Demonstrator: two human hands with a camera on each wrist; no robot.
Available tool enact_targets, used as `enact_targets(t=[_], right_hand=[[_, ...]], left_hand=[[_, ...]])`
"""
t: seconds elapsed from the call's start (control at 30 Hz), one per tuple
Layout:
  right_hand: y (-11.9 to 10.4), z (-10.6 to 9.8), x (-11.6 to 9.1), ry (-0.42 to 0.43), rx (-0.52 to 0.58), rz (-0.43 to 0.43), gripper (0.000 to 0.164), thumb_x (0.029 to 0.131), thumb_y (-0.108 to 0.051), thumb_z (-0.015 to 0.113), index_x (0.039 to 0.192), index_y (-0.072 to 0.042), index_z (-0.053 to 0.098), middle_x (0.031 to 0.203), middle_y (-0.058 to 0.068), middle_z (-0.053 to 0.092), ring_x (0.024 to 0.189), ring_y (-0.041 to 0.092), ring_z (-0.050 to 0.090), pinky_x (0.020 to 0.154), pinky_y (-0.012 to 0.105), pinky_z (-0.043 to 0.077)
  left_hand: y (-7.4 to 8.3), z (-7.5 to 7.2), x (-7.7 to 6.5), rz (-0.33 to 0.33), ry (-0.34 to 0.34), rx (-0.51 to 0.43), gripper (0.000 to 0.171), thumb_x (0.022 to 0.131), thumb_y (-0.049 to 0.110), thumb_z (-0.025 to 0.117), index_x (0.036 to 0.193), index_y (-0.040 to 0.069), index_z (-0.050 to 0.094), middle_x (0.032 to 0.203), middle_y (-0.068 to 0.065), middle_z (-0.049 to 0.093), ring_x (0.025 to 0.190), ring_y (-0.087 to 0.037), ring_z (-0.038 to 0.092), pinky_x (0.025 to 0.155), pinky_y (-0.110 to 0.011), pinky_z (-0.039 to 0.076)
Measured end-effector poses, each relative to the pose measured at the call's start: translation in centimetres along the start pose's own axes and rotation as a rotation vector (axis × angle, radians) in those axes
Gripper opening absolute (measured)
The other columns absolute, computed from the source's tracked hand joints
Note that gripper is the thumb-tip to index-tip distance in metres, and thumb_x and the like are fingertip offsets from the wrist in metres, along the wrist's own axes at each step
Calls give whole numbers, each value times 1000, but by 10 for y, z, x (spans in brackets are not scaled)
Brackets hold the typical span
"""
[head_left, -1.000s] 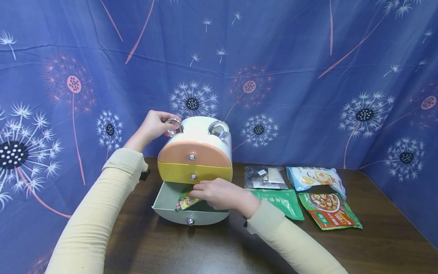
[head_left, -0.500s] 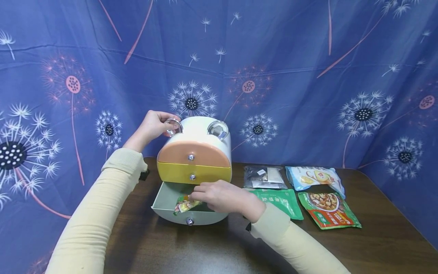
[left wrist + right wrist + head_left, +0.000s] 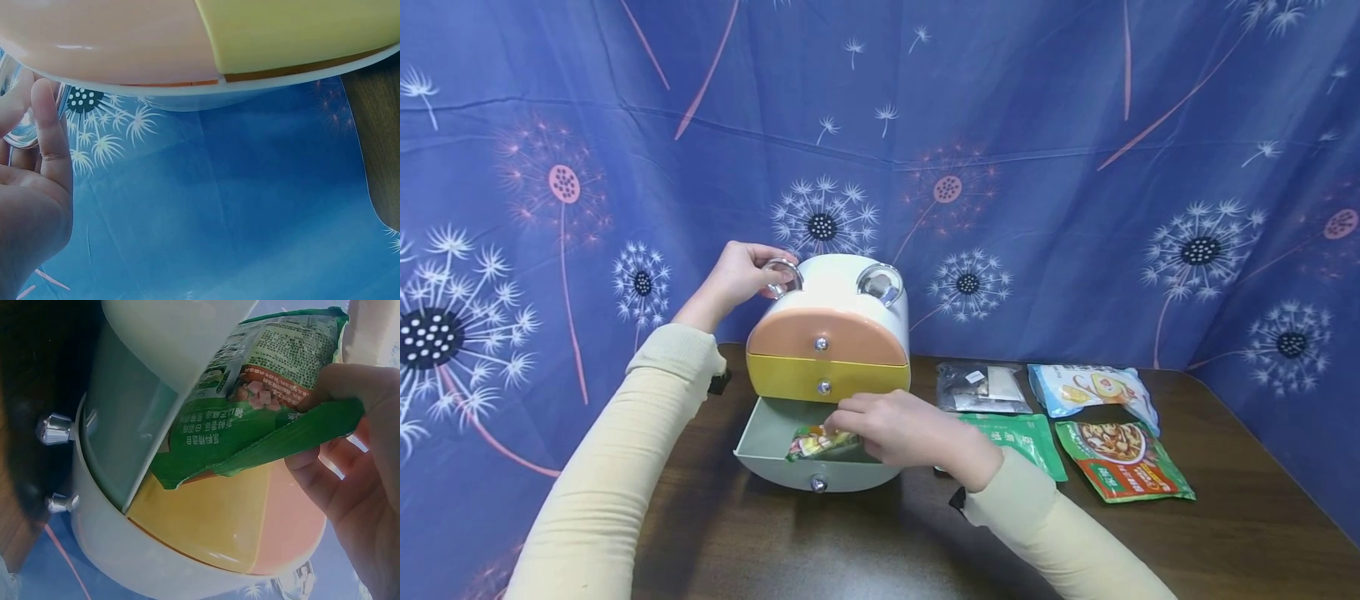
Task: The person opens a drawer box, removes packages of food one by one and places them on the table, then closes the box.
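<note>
A small frog-like drawer cabinet (image 3: 831, 271) has a white body and two round silver eyes on top. My left hand (image 3: 741, 275) holds the left silver eye (image 3: 793, 288) with thumb and fingers, also seen in the left wrist view. The bottom pale green drawer (image 3: 786, 475) is pulled out. Over it my right hand (image 3: 898, 427) pinches a green food packet (image 3: 250, 406) by its edge. In the right wrist view the packet's printed back shows, its lower end inside the drawer behind the front wall. The orange drawer (image 3: 823, 327) and yellow drawer (image 3: 790, 377) are closed.
To the right on the brown table (image 3: 730, 550) lie a dark clear packet (image 3: 958, 387), a light blue bag (image 3: 1090, 387), a green bag (image 3: 1018, 437) and a red-green food packet (image 3: 1123, 467). A blue dandelion-print cloth (image 3: 1037, 167) hangs behind.
My right hand has moved slightly right above the drawer, and the packet has shifted and turned with it. My left hand stays on the silver eye.
</note>
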State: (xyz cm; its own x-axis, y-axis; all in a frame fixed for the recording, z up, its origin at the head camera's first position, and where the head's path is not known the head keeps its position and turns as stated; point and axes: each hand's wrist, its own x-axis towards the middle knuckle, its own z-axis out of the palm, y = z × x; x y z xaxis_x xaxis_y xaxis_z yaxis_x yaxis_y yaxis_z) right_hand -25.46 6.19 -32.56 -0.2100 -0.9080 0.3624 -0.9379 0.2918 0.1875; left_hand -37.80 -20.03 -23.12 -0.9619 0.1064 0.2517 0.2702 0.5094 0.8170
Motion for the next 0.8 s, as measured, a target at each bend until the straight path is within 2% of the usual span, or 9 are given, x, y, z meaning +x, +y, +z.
enact_targets(t=[0.17,0.3,0.43,0.67,0.8], right_hand=[[0,-5,-4,22,27,10,42,76,2,62,111,-21,60,102,-10,62,90,3,57,60,14,44],[1,-11,-9,40,32,26,42,76,2,63,111,-21,60,103,-10,62,92,3,58,61,16,47],[1,-15,-13,60,27,34,43,74,3,62,109,-21,60,100,-10,61,87,4,56,54,16,43],[4,-23,-23,75,50,36,43,73,7,62,108,-18,60,99,-9,61,87,3,58,51,13,39],[8,-28,-30,85,58,43,44,71,8,63,108,-17,60,102,-9,62,88,3,59,53,13,40]], left_hand=[[1,0,-1,-3,-1,1,30,85,14,71,114,5,68,98,-7,71,75,-15,64,60,-29,56],[1,0,-1,-2,-4,-2,32,85,14,71,115,4,67,97,-6,72,76,-15,65,59,-28,56],[1,0,-1,-1,-3,-4,31,85,14,71,114,4,67,95,-5,72,74,-14,64,59,-29,56],[1,0,-1,2,-3,-12,30,85,13,71,113,3,68,96,-9,72,71,-12,64,65,-37,57],[1,-1,-1,3,-1,-12,31,85,13,71,113,2,67,97,-10,72,71,-12,64,61,-32,57]])
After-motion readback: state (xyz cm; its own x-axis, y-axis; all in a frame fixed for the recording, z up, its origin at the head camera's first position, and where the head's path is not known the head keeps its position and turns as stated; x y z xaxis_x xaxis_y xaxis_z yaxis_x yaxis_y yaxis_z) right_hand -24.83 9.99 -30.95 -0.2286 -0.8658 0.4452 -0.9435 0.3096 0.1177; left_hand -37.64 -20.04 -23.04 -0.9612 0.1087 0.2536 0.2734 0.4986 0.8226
